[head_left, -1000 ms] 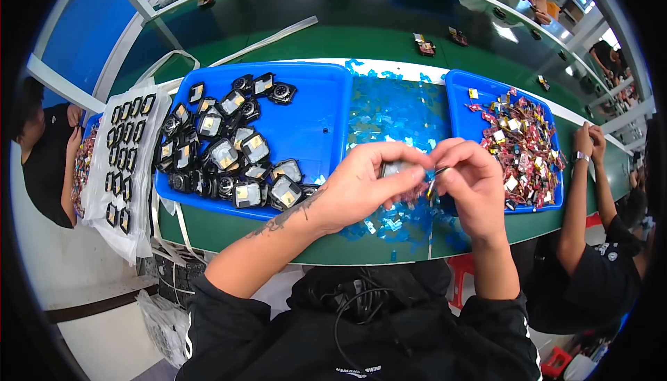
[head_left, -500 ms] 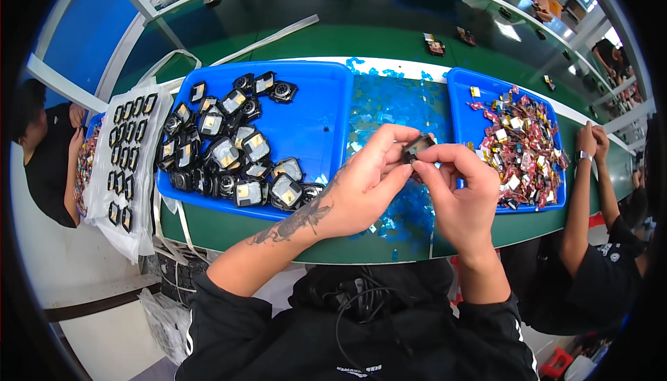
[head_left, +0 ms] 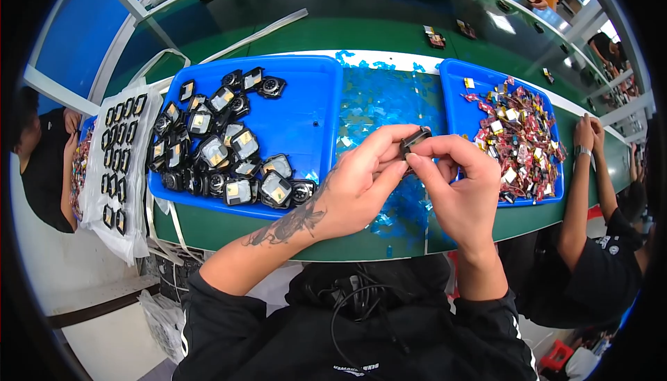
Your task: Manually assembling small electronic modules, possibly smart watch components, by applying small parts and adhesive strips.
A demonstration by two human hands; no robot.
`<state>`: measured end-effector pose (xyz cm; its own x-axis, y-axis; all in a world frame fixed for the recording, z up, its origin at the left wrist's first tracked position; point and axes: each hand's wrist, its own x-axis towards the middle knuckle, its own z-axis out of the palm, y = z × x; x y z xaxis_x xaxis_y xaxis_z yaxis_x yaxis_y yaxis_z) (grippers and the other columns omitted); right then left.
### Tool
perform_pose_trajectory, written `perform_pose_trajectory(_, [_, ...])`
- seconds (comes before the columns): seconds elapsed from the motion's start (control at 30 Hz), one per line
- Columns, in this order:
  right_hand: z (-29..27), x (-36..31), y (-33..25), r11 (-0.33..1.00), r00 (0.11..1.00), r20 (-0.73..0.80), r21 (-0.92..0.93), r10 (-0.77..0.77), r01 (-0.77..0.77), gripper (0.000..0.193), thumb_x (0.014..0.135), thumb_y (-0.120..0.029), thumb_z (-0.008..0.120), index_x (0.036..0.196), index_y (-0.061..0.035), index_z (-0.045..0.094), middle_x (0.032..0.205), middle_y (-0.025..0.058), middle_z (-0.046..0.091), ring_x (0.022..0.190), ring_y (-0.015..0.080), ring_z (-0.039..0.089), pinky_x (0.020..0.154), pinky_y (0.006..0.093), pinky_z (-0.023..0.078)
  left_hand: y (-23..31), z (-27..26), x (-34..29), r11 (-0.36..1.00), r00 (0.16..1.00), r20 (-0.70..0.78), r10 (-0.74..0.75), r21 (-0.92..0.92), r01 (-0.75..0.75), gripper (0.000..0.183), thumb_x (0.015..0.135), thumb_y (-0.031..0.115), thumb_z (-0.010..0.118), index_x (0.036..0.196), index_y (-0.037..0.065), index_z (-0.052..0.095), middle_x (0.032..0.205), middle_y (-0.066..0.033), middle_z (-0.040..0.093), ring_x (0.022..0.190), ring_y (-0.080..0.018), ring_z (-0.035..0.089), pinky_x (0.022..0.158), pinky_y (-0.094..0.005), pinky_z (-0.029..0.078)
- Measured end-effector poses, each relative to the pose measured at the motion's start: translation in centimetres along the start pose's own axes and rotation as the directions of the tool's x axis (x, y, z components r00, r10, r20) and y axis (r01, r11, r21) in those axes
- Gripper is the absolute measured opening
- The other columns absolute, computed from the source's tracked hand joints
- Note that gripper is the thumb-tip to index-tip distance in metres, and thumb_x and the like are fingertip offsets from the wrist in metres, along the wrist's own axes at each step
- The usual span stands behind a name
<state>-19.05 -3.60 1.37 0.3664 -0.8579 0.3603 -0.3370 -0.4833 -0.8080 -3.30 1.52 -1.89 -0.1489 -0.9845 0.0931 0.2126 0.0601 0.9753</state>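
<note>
One black watch case point(head_left: 415, 143) is showing in the hands, and two blue trays are standing on the green surface point(head_left: 361, 247): the left tray point(head_left: 299, 96) is holding heaped watch housings point(head_left: 276, 188), the right tray point(head_left: 453, 96) circuit boards point(head_left: 511, 131), both piles overlapping past counting. Fingers are partly hiding the case. It is lying near mid-frame between the left hand point(head_left: 365, 185) and right hand point(head_left: 460, 185), whose fingertips are both pinching it.
</note>
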Motion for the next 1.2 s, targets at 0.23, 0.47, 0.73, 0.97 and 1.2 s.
perform_pose_trajectory(0.23, [-0.4,0.1,0.4,0.999,0.999,0.023,0.006,0.034,-0.034,0.016,0.074,-0.002,0.076,0.075,-0.0031,0.061,0.063,-0.0025,0.055,0.047,0.0033,0.036,0.044,0.0223,0.029,-0.6,0.5,-0.3,0.997,0.999,-0.039,0.027,0.071,-0.024,0.039,0.098,0.0,0.045,0.137,-0.001,0.043,0.104,-0.008,0.061,0.091,-0.01,0.058,0.083,-0.0266,0.047])
perform_pose_trajectory(0.47, [-0.6,-1.4,1.7,0.843,0.977,0.007,0.503,0.214,-0.188,0.029,0.075,0.003,0.075,0.095,-0.0012,0.055,0.086,0.0006,0.056,0.076,0.0083,0.055,0.071,0.0223,0.048,0.4,0.6,0.4,0.983,0.989,-0.139,0.054,-0.167,-0.077,0.046,0.096,-0.001,0.044,0.141,-0.001,0.033,0.13,-0.0183,0.054,0.118,-0.0217,0.056,0.098,-0.0347,0.049])
perform_pose_trajectory(0.73, [-1.6,-1.9,1.9,0.56,0.917,0.305,0.727,0.257,-0.398,0.018,0.089,0.002,0.064,0.105,0.0021,0.056,0.09,0.008,0.067,0.08,0.0097,0.065,0.07,0.0218,0.055,1.7,0.0,0.2,0.777,0.943,-0.01,0.332,0.569,-0.268,0.031,0.084,-0.008,0.058,0.111,0.003,0.069,0.116,-0.0189,0.062,0.102,-0.0253,0.065,0.085,-0.0315,0.053])
perform_pose_trajectory(0.97, [-2.4,-2.6,1.9,0.628,0.952,0.272,0.72,0.139,-0.297,0.021,0.086,0.005,0.064,0.106,0.0048,0.058,0.096,0.0102,0.066,0.087,0.0131,0.065,0.076,0.0245,0.055,1.4,-0.3,0.2,0.681,0.901,0.054,0.431,0.636,-0.364,0.031,0.076,-0.005,0.071,0.106,0.003,0.072,0.107,-0.0148,0.068,0.091,-0.0248,0.069,0.076,-0.0309,0.056])
perform_pose_trajectory(1.2, [-3.8,-2.4,1.6,0.971,0.971,0.165,0.193,-0.173,0.14,0.008,0.084,0.006,0.066,0.092,0.0037,0.065,0.096,0.0108,0.066,0.083,0.013,0.063,0.074,0.0251,0.053,1.4,-0.3,0.0,0.739,0.928,0.088,0.361,0.581,-0.343,0.028,0.079,-0.003,0.071,0.106,0.004,0.072,0.105,-0.0151,0.068,0.091,-0.024,0.069,0.076,-0.0309,0.055])
